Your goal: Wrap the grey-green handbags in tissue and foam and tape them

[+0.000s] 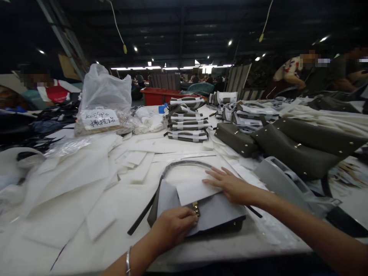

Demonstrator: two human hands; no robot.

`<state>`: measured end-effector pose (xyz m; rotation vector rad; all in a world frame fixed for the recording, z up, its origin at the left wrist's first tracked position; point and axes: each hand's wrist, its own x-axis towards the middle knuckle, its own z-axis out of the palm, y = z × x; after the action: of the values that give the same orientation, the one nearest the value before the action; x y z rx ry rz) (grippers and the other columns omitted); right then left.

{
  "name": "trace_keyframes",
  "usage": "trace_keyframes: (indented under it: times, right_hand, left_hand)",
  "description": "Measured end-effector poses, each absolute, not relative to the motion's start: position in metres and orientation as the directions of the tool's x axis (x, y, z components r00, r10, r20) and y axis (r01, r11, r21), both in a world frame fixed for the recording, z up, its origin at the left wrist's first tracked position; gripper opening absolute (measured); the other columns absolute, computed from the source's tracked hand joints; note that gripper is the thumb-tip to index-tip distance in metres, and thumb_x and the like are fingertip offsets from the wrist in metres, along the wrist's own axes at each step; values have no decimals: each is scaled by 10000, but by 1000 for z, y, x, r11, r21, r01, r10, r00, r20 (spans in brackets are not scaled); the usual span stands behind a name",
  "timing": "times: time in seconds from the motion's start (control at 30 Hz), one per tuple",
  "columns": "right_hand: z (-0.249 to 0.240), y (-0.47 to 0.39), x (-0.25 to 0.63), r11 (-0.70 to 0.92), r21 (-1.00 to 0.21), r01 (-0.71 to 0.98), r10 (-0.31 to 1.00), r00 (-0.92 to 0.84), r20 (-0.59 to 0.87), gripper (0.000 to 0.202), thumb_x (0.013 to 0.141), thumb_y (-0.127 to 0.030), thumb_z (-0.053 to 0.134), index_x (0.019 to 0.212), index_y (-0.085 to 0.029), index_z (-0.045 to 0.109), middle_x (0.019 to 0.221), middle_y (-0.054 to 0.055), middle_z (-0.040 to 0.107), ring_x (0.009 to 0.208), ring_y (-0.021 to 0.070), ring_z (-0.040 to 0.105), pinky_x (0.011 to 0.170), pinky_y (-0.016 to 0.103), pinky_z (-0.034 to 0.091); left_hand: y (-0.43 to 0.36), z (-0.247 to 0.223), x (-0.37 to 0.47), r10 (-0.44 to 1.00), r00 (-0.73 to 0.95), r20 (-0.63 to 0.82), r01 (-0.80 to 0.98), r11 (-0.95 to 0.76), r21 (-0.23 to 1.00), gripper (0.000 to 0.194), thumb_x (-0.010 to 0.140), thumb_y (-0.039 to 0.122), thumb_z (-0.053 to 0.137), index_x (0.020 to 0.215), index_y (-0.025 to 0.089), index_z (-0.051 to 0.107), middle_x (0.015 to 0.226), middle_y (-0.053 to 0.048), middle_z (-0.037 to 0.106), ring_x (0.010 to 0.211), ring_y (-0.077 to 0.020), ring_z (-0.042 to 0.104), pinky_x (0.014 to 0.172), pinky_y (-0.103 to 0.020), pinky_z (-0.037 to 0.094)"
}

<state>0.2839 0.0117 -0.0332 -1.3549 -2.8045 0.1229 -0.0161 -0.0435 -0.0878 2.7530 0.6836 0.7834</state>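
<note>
A dark handbag [230,226] lies on the table in front of me, its front covered with pale grey sheeting [212,214]. Its handle [184,163], wrapped in grey, arches away from me. A white foam sheet [188,191] rests over the top of the bag, just above a gold clasp [196,208]. My left hand [176,224] is closed, thumb and fingers together right beside the clasp; what they pinch is hidden. With fingers spread, my right hand [230,186] lies on the right part of the white sheet and the bag's upper edge.
White sheets [71,168] cover the left of the table, below a labelled plastic bag [103,103]. Wrapped bundles [188,124] are stacked behind. Dark handbags [301,149] and a grey piece [283,182] lie at right. People [290,73] work in the background.
</note>
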Motion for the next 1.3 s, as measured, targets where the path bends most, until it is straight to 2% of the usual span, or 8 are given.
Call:
trace_keyframes:
  times: [0.1, 0.17, 0.23, 0.43, 0.73, 0.93, 1.17, 1.3]
  right_hand:
    - [-24, 21, 283, 650, -299, 699, 693, -706, -144, 614, 864, -123, 578, 1424, -361, 505, 1520, 60, 453, 1397, 278, 412, 1147, 486, 315]
    - [-23, 23, 283, 652, -313, 690, 686, -713, -145, 511, 912, -339, 629, 1410, -368, 522, 1513, 78, 461, 1377, 299, 437, 1121, 482, 347]
    - [-25, 21, 280, 680, -245, 691, 689, -717, -109, 465, 939, -432, 600, 1396, -374, 539, 1467, 100, 514, 1346, 302, 470, 1091, 487, 367]
    - [-37, 19, 271, 746, -56, 664, 662, -748, -39, 621, 900, -383, 672, 1474, -337, 439, 1366, 148, 578, 1241, 312, 539, 1056, 506, 378]
    - [-24, -13, 247, 782, -196, 591, 615, -783, 94, 483, 966, -436, 562, 1439, -372, 487, 1427, 119, 514, 1267, 285, 503, 1047, 448, 420]
    - [-63, -32, 240, 778, -133, 615, 628, -769, 120, 442, 981, -421, 526, 1416, -346, 525, 1394, 172, 530, 1243, 314, 498, 1032, 520, 415]
    - [-68, -40, 240, 778, -144, 611, 628, -763, 155, 458, 981, -347, 549, 1435, -335, 496, 1516, 83, 452, 1364, 311, 404, 1115, 540, 341]
    - [-72, -40, 241, 771, -194, 606, 635, -755, 163, 472, 988, -334, 539, 1454, -303, 469, 1491, 84, 488, 1370, 295, 414, 1133, 555, 316]
  left_hand:
    - [-44, -87, -17, 494, 756, 430, 389, -867, 311, 181, 983, 209, 479, 1016, 201, 657, 950, -22, 705, 852, -117, 670, 773, -187, 524]
    - [-45, -88, -18, 498, 757, 422, 394, -864, 313, 166, 981, 214, 490, 1012, 206, 653, 964, -12, 706, 848, -114, 666, 769, -186, 519]
    - [-46, -88, -19, 500, 760, 416, 396, -863, 314, 167, 982, 214, 492, 1033, 209, 651, 982, -8, 708, 862, -114, 666, 779, -189, 517]
    - [-45, -88, -19, 498, 764, 410, 398, -865, 307, 201, 998, 235, 471, 1059, 202, 660, 986, -24, 712, 890, -113, 673, 799, -189, 519]
    - [-48, -97, -22, 493, 743, 452, 433, -870, 236, 207, 977, 208, 514, 1132, 212, 653, 1048, -29, 727, 893, -132, 688, 812, -205, 545]
    - [-49, -100, -24, 464, 764, 447, 413, -885, 213, 186, 968, 202, 522, 1079, 206, 672, 901, -18, 740, 819, -143, 705, 793, -231, 567]
    - [-79, -77, -24, 466, 739, 486, 425, -883, 200, 218, 966, 156, 476, 1124, 160, 628, 907, -61, 742, 804, -131, 714, 773, -226, 590]
    - [-90, -62, -6, 477, 652, 590, 480, -861, 166, 308, 948, 175, 530, 1250, 145, 588, 1102, -105, 729, 989, -171, 702, 899, -269, 573]
